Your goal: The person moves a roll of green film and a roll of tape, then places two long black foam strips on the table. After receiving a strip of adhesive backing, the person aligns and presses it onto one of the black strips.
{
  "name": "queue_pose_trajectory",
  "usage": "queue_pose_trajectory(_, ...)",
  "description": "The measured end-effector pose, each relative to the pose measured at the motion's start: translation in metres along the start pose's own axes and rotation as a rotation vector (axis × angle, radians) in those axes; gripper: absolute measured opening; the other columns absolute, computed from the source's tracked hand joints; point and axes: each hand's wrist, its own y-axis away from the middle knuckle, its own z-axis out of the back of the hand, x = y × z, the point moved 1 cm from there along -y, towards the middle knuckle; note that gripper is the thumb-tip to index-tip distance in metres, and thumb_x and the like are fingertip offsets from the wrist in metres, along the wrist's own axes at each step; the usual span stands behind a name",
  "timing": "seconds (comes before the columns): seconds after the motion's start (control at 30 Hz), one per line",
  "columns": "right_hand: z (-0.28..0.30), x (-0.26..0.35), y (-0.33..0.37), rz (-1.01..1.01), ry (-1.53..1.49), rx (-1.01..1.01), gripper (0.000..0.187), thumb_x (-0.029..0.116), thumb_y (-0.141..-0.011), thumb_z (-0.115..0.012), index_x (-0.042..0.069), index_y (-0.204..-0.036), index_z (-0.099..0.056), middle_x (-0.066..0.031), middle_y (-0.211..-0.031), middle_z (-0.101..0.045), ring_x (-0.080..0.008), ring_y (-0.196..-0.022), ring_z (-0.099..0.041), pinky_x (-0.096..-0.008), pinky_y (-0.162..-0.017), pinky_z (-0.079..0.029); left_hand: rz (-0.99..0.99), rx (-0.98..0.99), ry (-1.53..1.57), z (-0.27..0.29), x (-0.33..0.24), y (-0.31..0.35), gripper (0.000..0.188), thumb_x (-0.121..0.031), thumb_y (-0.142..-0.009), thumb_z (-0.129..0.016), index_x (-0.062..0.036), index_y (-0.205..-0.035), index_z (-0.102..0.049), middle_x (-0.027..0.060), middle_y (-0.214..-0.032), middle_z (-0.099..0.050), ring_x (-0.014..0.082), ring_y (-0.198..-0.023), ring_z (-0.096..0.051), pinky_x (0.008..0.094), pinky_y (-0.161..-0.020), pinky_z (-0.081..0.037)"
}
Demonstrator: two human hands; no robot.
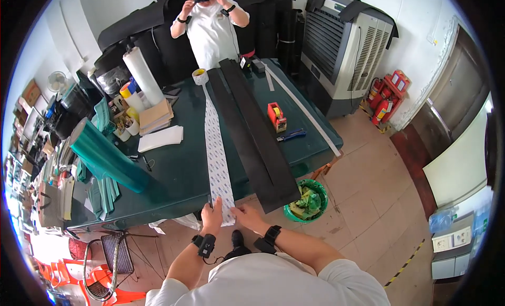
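Observation:
A wide white tape strip (216, 153) with a blue printed pattern runs from its roll (200, 77) at the far side of the table to the near edge. My left hand (211, 217) is closed at the strip's left edge near its loose end. A thin dark object shows by those fingers, too small to name. On the other side, my right hand (250, 218) pinches the strip's right edge. Right of the strip lie long black strips of sheet material (258, 143), their near end hanging past the table edge.
On the green table (179, 169) are a teal film roll (108, 156), a red tape dispenser (276, 117), a blue utility knife (292, 135), stacked paper (160, 139) and a long pale strip (305, 111). A green waste bin (306, 202) stands below. Across the table stands another person (213, 35).

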Motion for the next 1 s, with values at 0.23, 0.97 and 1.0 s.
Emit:
queue_pose_trajectory(0.23,0.031,-0.024,-0.003,-0.121,-0.178,0.155,0.032,0.035,-0.098,-0.065,0.004,-0.088,-0.064,-0.0006,-0.078,-0.063,-0.0067,-0.072,-0.06,-0.024,-0.067,-0.052,-0.442,-0.15,-0.569,0.068,-0.032,-0.038,0.047,-0.042,-0.092,-0.066,0.004,-0.101,-0.058,0.0251,-0.093,-0.068,0.0432,-0.093,-0.065,0.0485,-0.082,-0.051)
queue_pose_trajectory(0.97,0.094,-0.28,0.126,-0.819,0.327,-0.246,0.043,0.04,-0.089,-0.065,-0.001,-0.077,-0.072,-0.0118,-0.072,-0.071,-0.0225,-0.064,-0.068,-0.0364,-0.063,-0.054,-0.431,0.197,-0.829,0.132,-0.023,-0.162,0.039,-0.039,-0.085,-0.07,-0.0018,-0.096,-0.062,0.0207,-0.096,-0.07,0.0361,-0.092,-0.069,0.0471,-0.082,-0.054)
queue_pose_trajectory(1.0,0.094,-0.283,0.13,-0.821,0.294,-0.273,0.041,0.035,-0.091,-0.065,-0.004,-0.077,-0.069,-0.0116,-0.07,-0.07,-0.0216,-0.059,-0.066,-0.0347,-0.056,-0.053,-0.422,0.206,-0.821,0.131,-0.025,-0.162,0.039,-0.039,-0.085,-0.07,-0.0018,-0.096,-0.062,0.0207,-0.096,-0.07,0.0361,-0.092,-0.069,0.0471,-0.082,-0.054)
